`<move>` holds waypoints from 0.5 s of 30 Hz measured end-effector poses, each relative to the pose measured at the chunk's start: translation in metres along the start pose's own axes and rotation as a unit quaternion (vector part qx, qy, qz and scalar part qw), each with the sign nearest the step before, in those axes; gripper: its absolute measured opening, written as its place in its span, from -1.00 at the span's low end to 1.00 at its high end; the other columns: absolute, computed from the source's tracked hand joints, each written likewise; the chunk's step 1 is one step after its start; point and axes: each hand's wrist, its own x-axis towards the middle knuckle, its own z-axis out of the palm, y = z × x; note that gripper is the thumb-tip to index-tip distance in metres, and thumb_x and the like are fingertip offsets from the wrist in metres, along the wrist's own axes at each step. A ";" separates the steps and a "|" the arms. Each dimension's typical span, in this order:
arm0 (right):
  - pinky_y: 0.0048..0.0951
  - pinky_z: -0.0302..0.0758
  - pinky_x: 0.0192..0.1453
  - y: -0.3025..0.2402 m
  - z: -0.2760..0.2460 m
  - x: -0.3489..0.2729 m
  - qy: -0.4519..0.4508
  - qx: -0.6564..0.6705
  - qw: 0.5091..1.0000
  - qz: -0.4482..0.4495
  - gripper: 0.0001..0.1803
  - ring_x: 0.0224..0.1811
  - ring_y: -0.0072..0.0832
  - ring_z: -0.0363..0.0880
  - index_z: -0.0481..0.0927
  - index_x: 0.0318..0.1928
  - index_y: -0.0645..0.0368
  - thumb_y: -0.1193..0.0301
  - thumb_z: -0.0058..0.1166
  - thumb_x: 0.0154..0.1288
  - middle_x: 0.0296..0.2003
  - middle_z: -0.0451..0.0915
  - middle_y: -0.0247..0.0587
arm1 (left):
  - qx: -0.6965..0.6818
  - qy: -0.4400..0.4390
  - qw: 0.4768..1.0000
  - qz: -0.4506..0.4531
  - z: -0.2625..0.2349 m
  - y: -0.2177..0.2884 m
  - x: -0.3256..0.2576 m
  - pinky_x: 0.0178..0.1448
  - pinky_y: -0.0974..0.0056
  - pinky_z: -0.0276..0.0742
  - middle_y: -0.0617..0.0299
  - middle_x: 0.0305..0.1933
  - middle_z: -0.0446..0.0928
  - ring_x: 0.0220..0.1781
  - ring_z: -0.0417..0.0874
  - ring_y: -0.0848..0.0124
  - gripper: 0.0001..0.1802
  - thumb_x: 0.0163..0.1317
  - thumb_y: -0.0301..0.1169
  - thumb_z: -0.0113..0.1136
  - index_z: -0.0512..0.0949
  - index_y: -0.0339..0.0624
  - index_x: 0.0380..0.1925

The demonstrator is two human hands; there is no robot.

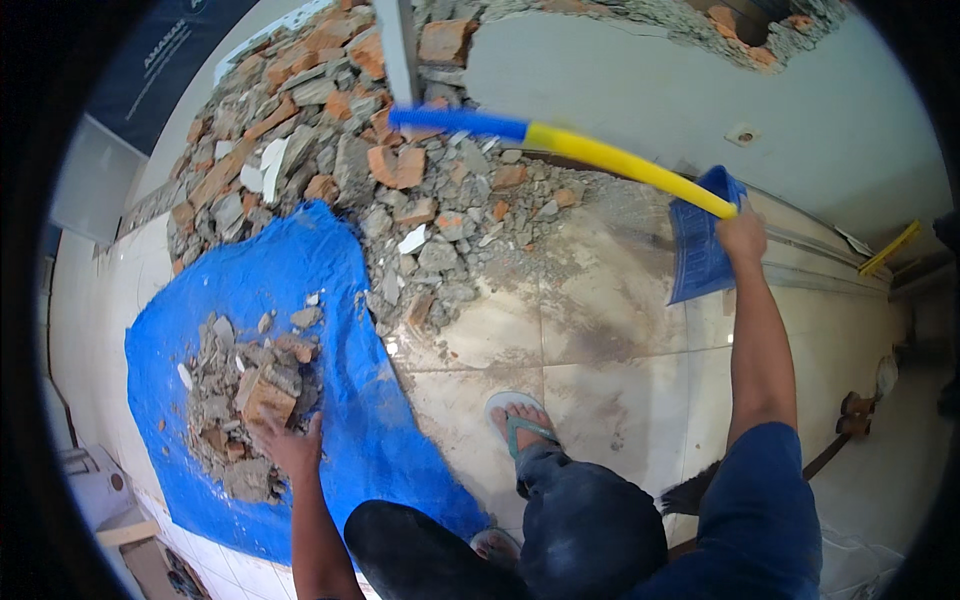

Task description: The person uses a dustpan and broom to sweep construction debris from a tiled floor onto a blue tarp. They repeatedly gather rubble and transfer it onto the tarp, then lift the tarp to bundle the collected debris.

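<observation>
A: "Where's my right hand [742, 238]?"

B: "Between two and three o'clock on my feed — grip wrapped round the yellow pole [630, 171], by the blue dustpan [698, 262]; the left?"

A: "I see the left hand [290, 445] at eight o'clock, on a brick chunk [268, 396] above the blue tarp [270, 262]; grip closed or not — can't tell."

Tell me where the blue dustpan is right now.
In the head view, upper right: the blue dustpan is just left of the right hand, near the wall.
</observation>
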 end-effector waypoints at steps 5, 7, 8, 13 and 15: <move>0.06 0.55 0.18 -0.037 0.005 0.027 0.015 -0.054 0.998 -0.015 -0.42 0.14 0.22 0.51 0.46 0.32 -0.03 0.27 0.18 0.27 0.17 0.45 0.11 | -0.028 0.011 0.999 -0.022 -0.006 -0.025 0.011 0.53 -0.22 0.15 -0.55 0.54 -0.12 0.56 0.04 -0.38 0.28 0.02 0.23 0.44 -0.04 -0.07 0.58; 0.07 0.56 0.16 -0.049 0.007 0.042 0.006 -0.053 0.998 -0.028 -0.42 0.17 0.23 0.49 0.45 0.34 -0.04 0.28 0.16 0.30 0.20 0.43 0.13 | -0.030 -0.016 0.998 -0.045 -0.010 -0.040 0.015 0.54 -0.22 0.12 -0.57 0.53 -0.10 0.55 0.05 -0.39 0.28 0.04 0.25 0.43 -0.05 -0.09 0.58; 0.06 0.54 0.19 -0.052 0.008 0.050 0.011 -0.047 0.998 -0.028 -0.40 0.16 0.20 0.51 0.43 0.37 -0.06 0.28 0.15 0.31 0.19 0.45 0.14 | -0.033 -0.018 0.998 -0.051 -0.013 -0.048 0.017 0.54 -0.22 0.12 -0.57 0.53 -0.10 0.55 0.06 -0.40 0.28 0.04 0.25 0.43 -0.06 -0.10 0.58; 0.06 0.49 0.27 -0.049 0.017 0.079 0.018 -0.032 0.999 -0.022 -0.41 0.22 0.19 0.47 0.45 0.37 -0.11 0.27 0.15 0.31 0.22 0.44 0.12 | -0.061 -0.051 0.995 -0.056 -0.019 -0.074 0.032 0.57 -0.12 0.09 -0.50 0.54 -0.01 0.57 0.04 -0.33 0.27 0.09 0.25 0.39 -0.09 -0.13 0.58; 0.04 0.45 0.31 -0.044 0.025 0.081 -0.014 -0.038 0.999 -0.001 -0.39 0.23 0.16 0.47 0.44 0.37 -0.12 0.28 0.16 0.29 0.24 0.43 0.12 | -0.051 -0.083 0.994 -0.058 -0.013 -0.074 0.037 0.58 -0.09 0.10 -0.45 0.56 -0.03 0.58 0.04 -0.30 0.26 0.14 0.22 0.37 -0.12 -0.22 0.57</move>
